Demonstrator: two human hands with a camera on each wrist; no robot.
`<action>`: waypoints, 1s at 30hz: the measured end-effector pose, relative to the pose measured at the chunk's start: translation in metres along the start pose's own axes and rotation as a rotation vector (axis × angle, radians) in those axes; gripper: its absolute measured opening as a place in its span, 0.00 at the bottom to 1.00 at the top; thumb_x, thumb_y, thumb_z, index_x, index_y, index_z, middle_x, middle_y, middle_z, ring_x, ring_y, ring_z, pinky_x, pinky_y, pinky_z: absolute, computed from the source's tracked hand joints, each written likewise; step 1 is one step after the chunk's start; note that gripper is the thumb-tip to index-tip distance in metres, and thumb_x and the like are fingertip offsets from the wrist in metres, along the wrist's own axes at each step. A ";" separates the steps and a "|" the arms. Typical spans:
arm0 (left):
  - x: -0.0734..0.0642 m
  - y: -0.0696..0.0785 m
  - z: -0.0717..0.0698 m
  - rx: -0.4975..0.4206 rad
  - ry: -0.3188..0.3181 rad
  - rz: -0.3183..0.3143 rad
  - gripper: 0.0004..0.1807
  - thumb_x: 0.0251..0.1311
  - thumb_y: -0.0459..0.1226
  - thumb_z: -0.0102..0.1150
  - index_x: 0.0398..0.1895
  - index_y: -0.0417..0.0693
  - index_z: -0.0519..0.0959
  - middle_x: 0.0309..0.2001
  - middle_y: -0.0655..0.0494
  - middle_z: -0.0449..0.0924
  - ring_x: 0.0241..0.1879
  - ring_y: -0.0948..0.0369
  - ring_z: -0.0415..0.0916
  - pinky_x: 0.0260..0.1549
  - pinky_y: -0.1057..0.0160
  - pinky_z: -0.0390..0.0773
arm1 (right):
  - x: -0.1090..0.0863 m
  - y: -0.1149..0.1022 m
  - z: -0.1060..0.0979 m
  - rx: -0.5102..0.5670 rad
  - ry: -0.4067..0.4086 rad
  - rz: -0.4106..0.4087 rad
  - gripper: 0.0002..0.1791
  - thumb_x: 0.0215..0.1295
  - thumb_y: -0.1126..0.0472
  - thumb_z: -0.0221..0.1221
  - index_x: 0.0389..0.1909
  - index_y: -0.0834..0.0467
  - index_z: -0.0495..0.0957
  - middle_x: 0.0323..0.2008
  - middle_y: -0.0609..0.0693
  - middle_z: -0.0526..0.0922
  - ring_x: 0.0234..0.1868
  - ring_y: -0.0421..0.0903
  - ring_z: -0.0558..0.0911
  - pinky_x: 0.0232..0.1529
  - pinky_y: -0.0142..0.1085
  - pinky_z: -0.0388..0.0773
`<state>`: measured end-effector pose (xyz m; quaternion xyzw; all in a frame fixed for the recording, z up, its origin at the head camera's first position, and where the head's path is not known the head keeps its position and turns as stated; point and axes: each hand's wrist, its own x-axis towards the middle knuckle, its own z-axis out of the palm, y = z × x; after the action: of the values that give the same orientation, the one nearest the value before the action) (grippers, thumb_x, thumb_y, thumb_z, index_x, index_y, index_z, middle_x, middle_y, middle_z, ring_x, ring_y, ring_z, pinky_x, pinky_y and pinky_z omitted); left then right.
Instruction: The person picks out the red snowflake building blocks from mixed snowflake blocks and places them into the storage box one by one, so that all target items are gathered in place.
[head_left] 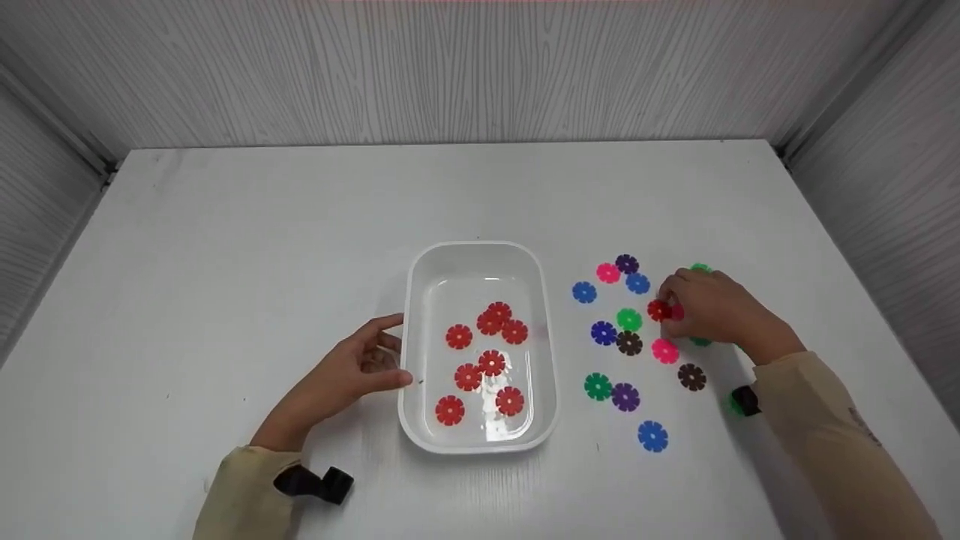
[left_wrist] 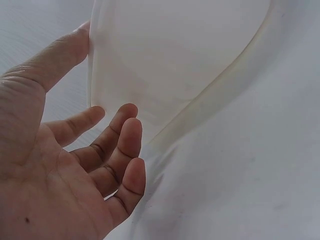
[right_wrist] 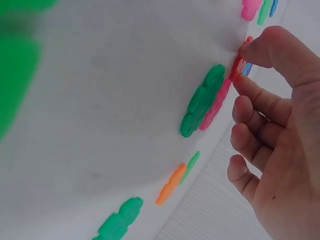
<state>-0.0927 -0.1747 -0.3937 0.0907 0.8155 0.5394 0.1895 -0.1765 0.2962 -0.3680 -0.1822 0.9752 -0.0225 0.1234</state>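
A white plastic tray [head_left: 480, 442] stands mid-table with several red snowflake building discs [head_left: 459, 337] lying in it. My left hand [head_left: 360, 365] is at the tray's left side: the thumb touches the rim, and the other fingers spread loosely along the outer wall, as the left wrist view also shows. To the right of the tray, my right hand [head_left: 709, 307] pinches a red snowflake disc [right_wrist: 241, 60] between thumb and forefinger, low over the table. A pink disc [right_wrist: 216, 106] and a green disc [right_wrist: 202, 101] lie close by those fingers.
Loose blue [head_left: 653, 436], purple [head_left: 625, 397], brown [head_left: 691, 377], green and pink discs [head_left: 665, 351] are scattered right of the tray. An orange disc [right_wrist: 171, 183] shows in the right wrist view. Grey wood-grain panels [head_left: 480, 75] border the white table.
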 end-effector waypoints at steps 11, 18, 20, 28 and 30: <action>-0.001 0.002 0.001 0.011 0.001 -0.008 0.42 0.53 0.44 0.69 0.71 0.53 0.61 0.52 0.47 0.74 0.44 0.57 0.73 0.46 0.62 0.75 | -0.002 0.000 0.002 -0.026 0.065 -0.047 0.25 0.49 0.52 0.66 0.46 0.64 0.77 0.39 0.56 0.80 0.42 0.52 0.77 0.48 0.53 0.76; 0.000 0.001 0.001 -0.001 0.004 -0.015 0.41 0.53 0.43 0.69 0.70 0.55 0.62 0.51 0.48 0.74 0.45 0.56 0.73 0.46 0.61 0.75 | -0.004 -0.022 -0.011 0.011 0.092 -0.076 0.24 0.51 0.54 0.65 0.47 0.62 0.76 0.41 0.56 0.79 0.45 0.53 0.76 0.49 0.52 0.75; 0.000 0.001 0.001 -0.001 0.006 -0.017 0.42 0.52 0.43 0.69 0.71 0.55 0.61 0.51 0.48 0.74 0.44 0.56 0.73 0.46 0.61 0.75 | -0.003 -0.032 -0.015 0.029 0.093 -0.077 0.23 0.52 0.55 0.65 0.48 0.61 0.76 0.42 0.56 0.79 0.45 0.52 0.76 0.49 0.51 0.76; 0.000 0.000 0.001 -0.005 0.007 -0.021 0.42 0.52 0.43 0.69 0.71 0.55 0.61 0.51 0.47 0.74 0.45 0.55 0.73 0.46 0.61 0.75 | 0.003 -0.070 -0.024 0.061 0.117 -0.135 0.20 0.53 0.56 0.63 0.46 0.58 0.76 0.42 0.55 0.78 0.45 0.50 0.75 0.48 0.47 0.77; 0.000 0.001 0.000 0.001 0.005 -0.016 0.42 0.53 0.44 0.69 0.71 0.54 0.61 0.51 0.47 0.74 0.45 0.56 0.73 0.46 0.62 0.75 | 0.006 -0.078 -0.024 0.069 0.130 -0.162 0.19 0.53 0.55 0.63 0.46 0.58 0.77 0.41 0.54 0.78 0.43 0.49 0.74 0.47 0.45 0.77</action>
<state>-0.0923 -0.1742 -0.3933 0.0828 0.8170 0.5375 0.1916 -0.1604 0.2215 -0.3387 -0.2542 0.9619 -0.0777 0.0639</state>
